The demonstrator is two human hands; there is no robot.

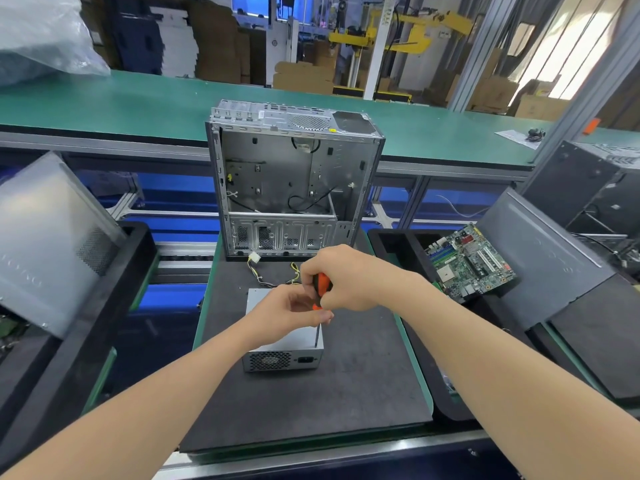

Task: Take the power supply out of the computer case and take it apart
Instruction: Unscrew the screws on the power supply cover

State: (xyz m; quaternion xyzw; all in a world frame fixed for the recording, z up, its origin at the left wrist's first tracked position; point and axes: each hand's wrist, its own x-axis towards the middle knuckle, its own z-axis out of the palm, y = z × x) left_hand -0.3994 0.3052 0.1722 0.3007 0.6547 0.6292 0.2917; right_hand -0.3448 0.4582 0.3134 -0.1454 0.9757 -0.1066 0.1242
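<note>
The grey metal power supply (277, 358) lies flat on the dark work mat (363, 382), its fan grille and mains socket facing me. Its coloured cable bundle (266, 275) trails toward the open silver computer case (287, 181), which stands upright behind it with its side off. My right hand (349, 278) grips the orange and black handle of a screwdriver (320, 289), held upright with the tip on the supply's top near its right front corner. My left hand (287, 311) pinches the shaft just under the handle.
A green motherboard (467, 261) lies in a black tray on the right, beside dark case panels (540, 258). A grey side panel (45, 237) leans in a black tray on the left. A green conveyor table (138, 102) runs behind the case.
</note>
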